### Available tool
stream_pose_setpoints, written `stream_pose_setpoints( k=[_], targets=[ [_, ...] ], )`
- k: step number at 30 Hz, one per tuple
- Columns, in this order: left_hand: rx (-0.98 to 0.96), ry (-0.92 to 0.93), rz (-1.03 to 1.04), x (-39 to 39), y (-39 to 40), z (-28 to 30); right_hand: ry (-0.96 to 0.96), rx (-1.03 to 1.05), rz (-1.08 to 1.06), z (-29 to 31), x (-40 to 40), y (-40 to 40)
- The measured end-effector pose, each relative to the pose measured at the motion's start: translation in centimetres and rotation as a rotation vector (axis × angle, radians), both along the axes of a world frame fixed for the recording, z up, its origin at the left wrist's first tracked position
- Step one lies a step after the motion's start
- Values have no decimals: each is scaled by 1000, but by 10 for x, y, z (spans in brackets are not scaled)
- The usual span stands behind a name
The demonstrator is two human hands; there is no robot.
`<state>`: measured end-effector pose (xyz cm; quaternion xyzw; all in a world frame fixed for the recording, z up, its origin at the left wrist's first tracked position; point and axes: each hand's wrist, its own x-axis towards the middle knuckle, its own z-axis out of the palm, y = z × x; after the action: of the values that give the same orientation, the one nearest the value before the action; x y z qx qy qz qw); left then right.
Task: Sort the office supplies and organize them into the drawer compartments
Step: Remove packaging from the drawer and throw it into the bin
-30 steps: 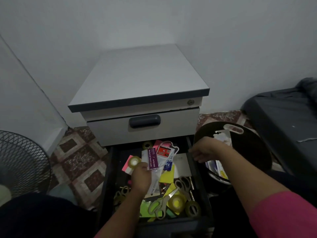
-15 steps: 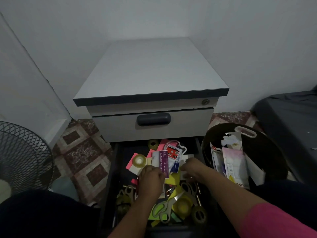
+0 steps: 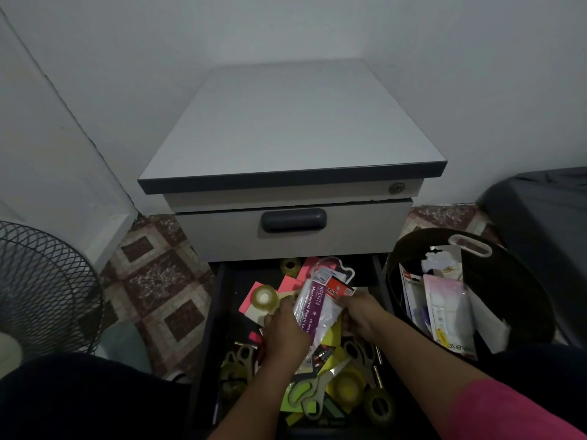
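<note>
Many supplies (image 3: 320, 373) — drawer (image 3: 222, 312), jumbled

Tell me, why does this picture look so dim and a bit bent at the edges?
Head view: the light is low, so the open drawer is nearly black inside and only bright items like the purple pencil-lead pack read clearly; the wide-angle lens bows the wall edge at left and the cabinet; both hands, left and right, look slightly soft.

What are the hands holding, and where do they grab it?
Both hands hold a bundle of packets with the purple pencil-lead pack on top. The left hand grips its left edge, the right hand its right edge, over the open drawer.
</note>
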<state>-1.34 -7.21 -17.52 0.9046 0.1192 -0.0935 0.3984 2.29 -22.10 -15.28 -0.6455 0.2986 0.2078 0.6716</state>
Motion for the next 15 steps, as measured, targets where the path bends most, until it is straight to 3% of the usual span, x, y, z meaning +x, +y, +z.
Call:
stream_pose_setpoints(
  k=[6,15],
  targets=[
    [-345,159,175,6,6,6,-17,16,-16,1,-2,2],
    [-681,153,386,3,20,23,-110,-91,-191,-2,3,2]
  ],
)
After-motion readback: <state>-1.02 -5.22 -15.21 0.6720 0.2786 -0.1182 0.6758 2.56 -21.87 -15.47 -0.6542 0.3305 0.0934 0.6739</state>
